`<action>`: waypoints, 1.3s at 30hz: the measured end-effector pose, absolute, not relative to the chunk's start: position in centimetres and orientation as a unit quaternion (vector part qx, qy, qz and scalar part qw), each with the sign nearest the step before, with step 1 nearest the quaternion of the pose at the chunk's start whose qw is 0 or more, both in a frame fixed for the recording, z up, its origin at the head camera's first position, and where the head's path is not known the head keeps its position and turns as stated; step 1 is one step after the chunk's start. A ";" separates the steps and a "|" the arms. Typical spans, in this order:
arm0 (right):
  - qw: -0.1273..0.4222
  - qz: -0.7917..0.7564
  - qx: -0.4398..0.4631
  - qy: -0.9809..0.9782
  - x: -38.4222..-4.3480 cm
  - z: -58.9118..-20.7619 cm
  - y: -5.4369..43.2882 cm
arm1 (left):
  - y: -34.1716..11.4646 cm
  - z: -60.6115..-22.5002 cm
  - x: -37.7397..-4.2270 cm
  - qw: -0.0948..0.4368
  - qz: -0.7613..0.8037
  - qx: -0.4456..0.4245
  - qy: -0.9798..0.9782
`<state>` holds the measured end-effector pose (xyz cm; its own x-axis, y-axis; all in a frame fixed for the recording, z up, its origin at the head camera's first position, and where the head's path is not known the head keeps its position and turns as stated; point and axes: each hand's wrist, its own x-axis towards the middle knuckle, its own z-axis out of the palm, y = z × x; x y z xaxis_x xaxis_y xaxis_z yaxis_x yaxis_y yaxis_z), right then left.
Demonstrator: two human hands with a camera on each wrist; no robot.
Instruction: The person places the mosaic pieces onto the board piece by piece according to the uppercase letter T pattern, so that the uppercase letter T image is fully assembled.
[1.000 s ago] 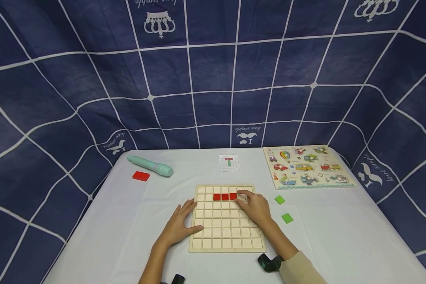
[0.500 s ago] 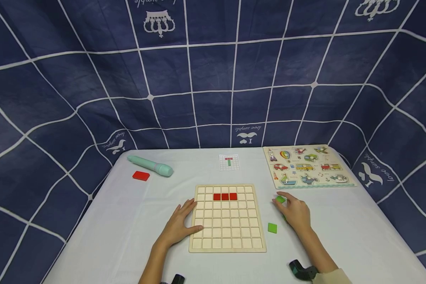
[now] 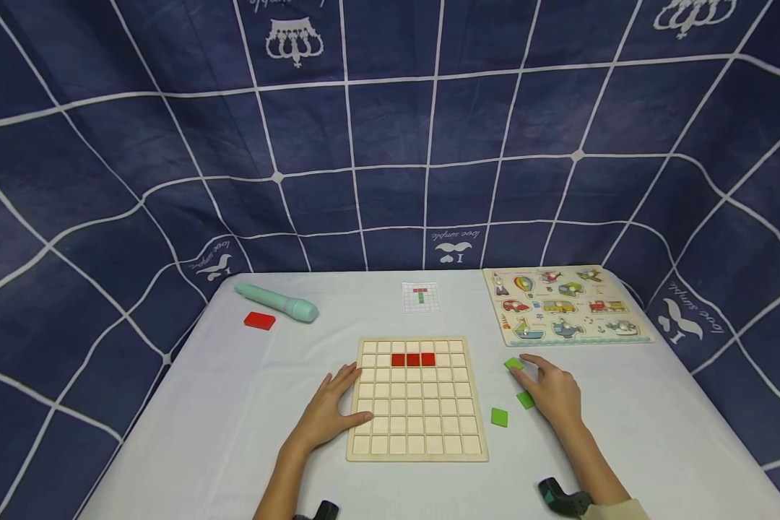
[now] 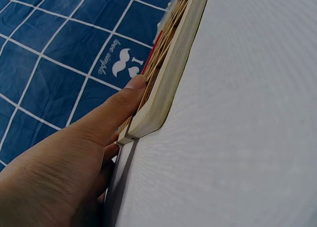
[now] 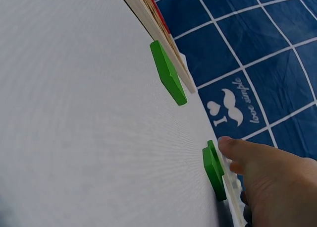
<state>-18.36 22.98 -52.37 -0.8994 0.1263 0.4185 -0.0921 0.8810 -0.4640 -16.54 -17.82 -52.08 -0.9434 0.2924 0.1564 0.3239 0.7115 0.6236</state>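
A wooden grid board (image 3: 396, 425) lies flat on the white table, with three red square tiles (image 3: 413, 360) side by side in its second row from the far edge. My left hand (image 3: 328, 412) rests at the board's left side; its thumb lies over the edge, as the left wrist view also shows. To the right of the board my right hand (image 3: 555, 393) is beside the farthest green tile (image 3: 513, 364), thumb and index finger apart. A second green tile (image 3: 525, 400) is partly under this hand, and a third green tile (image 3: 499, 417) lies nearer the board.
Beyond the board is a small pattern card (image 3: 420, 297) with a red and green T on a grid. A vehicle picture puzzle (image 3: 559, 306) lies back right. At back left are a mint-green microphone-shaped object (image 3: 276, 302) and a red block (image 3: 259, 321). A blue curtain (image 3: 390, 137) surrounds the table.
My right hand has left the red tiles on the board and moved right to the green tiles, then drawn slightly back. The nearest green tile came into view. My left hand stays put.
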 end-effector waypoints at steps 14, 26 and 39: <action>0.200 0.227 -0.009 -0.953 -18.6 -52.8 23.1 | -17.8 -52.1 -16.6 0.026 -0.334 -0.176 -0.926; 0.179 0.247 -0.033 -0.952 -18.3 -52.6 23.5 | -17.9 -52.2 -16.6 0.023 -0.340 -0.178 -0.923; 0.211 0.298 0.074 -0.928 -18.4 -52.1 19.8 | -17.9 -52.2 -16.6 0.018 -0.338 -0.172 -0.925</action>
<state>-18.44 19.84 -52.13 -0.9001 -0.0125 0.4355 -0.2638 0.8113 -0.5218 -16.64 -17.89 -52.25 -0.9399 0.3066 0.1504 0.3313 0.7121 0.6190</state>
